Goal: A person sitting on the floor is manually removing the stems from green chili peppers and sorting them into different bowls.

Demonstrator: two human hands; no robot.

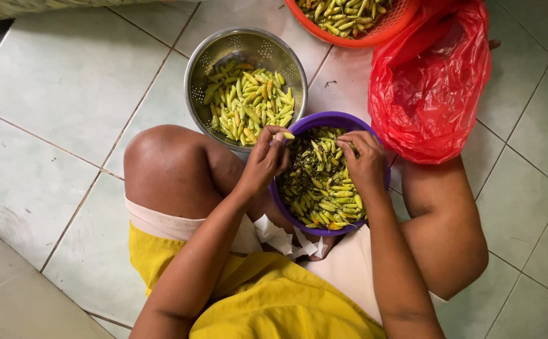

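- A single pale green chili is pinched between the fingers of the left hand, at the rim where the purple bowl meets the steel colander
- The right hand is lowered into the purple bowl, its fingers curled together among the chilies; whether one is actually gripped cannot be told
- The purple bowl is held in the lap, between the bent knees, and is filled with green chilies mixed with dark stems and leafy bits, so a good share of the sorting is judged to remain
- The steel colander, set on the tiled floor just beyond the left knee and touching the purple bowl, is about half filled with clean-looking yellow-green chilies; this part is judged as done
- An orange basket at the top edge is seen heaped with more chilies; whether these are sorted cannot be told
- A red plastic bag, crumpled and open, lies beside the right knee, just below the orange basket and next to the purple bowl; its contents are hidden
- No labels, printed packages or signs are visible anywhere
- A crumpled white cloth or paper is tucked beneath the purple bowl, over the yellow garment
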